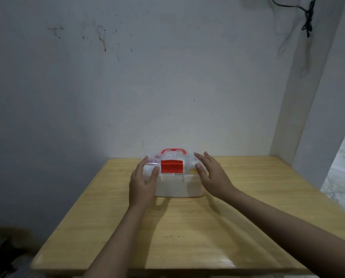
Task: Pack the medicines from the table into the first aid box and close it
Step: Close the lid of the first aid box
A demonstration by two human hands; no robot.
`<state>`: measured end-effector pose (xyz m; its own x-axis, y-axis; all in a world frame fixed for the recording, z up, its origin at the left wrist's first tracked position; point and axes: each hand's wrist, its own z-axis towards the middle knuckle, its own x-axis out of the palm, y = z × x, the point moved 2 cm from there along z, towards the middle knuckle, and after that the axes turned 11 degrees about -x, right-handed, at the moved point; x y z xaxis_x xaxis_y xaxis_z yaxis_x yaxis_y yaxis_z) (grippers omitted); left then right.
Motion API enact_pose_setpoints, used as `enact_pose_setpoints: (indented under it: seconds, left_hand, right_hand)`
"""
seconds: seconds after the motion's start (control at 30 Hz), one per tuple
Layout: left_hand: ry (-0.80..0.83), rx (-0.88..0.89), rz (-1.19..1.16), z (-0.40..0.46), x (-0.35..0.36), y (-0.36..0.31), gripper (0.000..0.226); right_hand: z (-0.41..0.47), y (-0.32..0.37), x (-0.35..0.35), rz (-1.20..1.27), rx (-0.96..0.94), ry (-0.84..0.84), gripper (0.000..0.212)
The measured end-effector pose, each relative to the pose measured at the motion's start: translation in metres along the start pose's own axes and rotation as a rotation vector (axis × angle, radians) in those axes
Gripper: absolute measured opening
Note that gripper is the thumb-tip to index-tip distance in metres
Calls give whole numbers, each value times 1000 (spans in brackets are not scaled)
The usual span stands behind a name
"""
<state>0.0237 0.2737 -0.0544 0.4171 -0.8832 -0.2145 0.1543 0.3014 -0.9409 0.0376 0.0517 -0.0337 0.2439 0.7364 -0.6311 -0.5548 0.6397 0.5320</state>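
The first aid box (pixel 177 178) sits at twelve o'clock on the wooden table (pixel 187 227), clear lid down, no medicines left outside. The left hand (pixel 142 184) and right hand (pixel 212 175) flank it, fingers spread, holding nothing. Closing looks under way; pressing the red latch (pixel 171 166) home likely comes next.

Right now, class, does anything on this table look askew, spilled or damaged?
Nothing stands out. The first aid box sits upright on the wooden table, its clear lid down, with the left hand and right hand open at its sides.
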Motion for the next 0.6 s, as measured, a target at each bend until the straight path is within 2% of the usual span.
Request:
enact_pose_setpoints:
  seconds: [0.13, 0.37, 0.53, 0.6]
  left_hand:
    - [-39, -50, -67, -1, -1, 0, 26]
    - [-46, -49, -57, 3, -4, 1, 36]
    - [-39, -31, -48, 3, -4, 3, 34]
    - [-38, -23, -46, 4, -4, 4, 34]
  right_hand:
    - [-1, 8, -2, -67, 45, 34, 45]
    - [22, 35, 8, -18, 18, -12, 46]
    - [37, 38, 21, 96, 161, -161, 42]
    - [37, 37, 22, 122, 167, -167, 41]
